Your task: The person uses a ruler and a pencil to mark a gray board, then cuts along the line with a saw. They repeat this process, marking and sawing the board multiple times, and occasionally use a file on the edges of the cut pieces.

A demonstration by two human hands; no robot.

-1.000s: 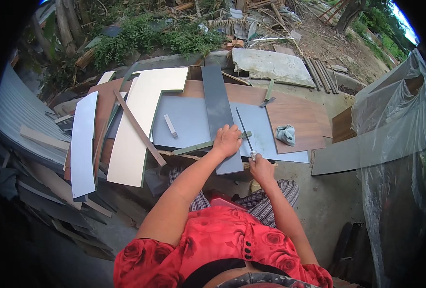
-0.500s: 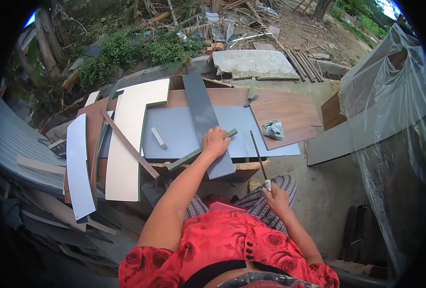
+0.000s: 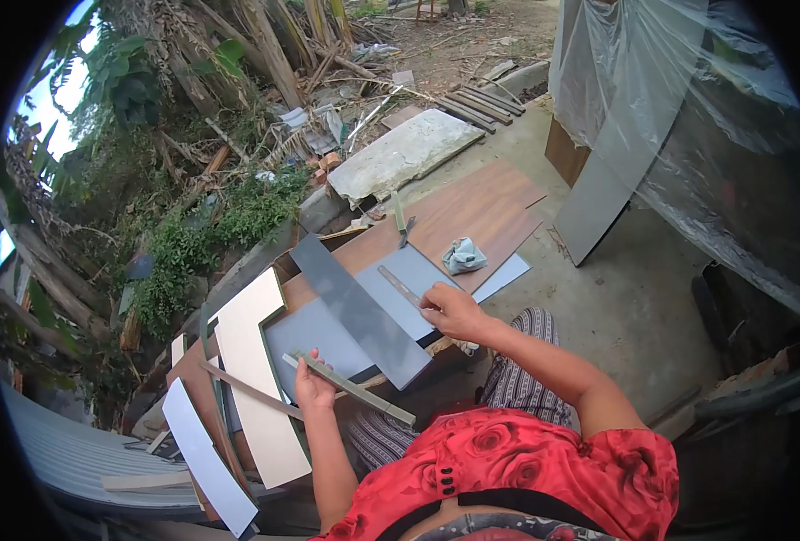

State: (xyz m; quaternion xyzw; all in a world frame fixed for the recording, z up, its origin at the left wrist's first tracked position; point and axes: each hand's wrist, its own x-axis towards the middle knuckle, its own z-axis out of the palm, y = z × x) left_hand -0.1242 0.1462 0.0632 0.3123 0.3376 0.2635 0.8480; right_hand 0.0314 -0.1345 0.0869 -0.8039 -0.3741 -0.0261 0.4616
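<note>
My left hand (image 3: 314,389) is closed round a long greenish strip (image 3: 364,395), lifted near my knees and slanting down to the right. My right hand (image 3: 454,314) grips a thin, flat metal tool (image 3: 400,285); its blade points up and left, and the handle is hidden in my fingers. Between the hands, a dark grey board (image 3: 355,307) lies aslant across a blue-grey panel (image 3: 314,338). A crumpled grey-blue cloth (image 3: 464,256) rests on a brown wood-grain panel (image 3: 499,203), near a green-handled tool (image 3: 400,216).
At left lie a cream cut board (image 3: 251,379), a brown strip (image 3: 256,390) and a white curved piece (image 3: 203,455). A whitish slab (image 3: 409,155) stands behind the panels. Plastic sheeting (image 3: 689,162) hangs at right beside a leaning grey board (image 3: 598,198).
My left hand has left the dark board, lifting the greenish strip toward my body at left. My right hand has risen over the panels with the tool. The view has turned right and tilted.
</note>
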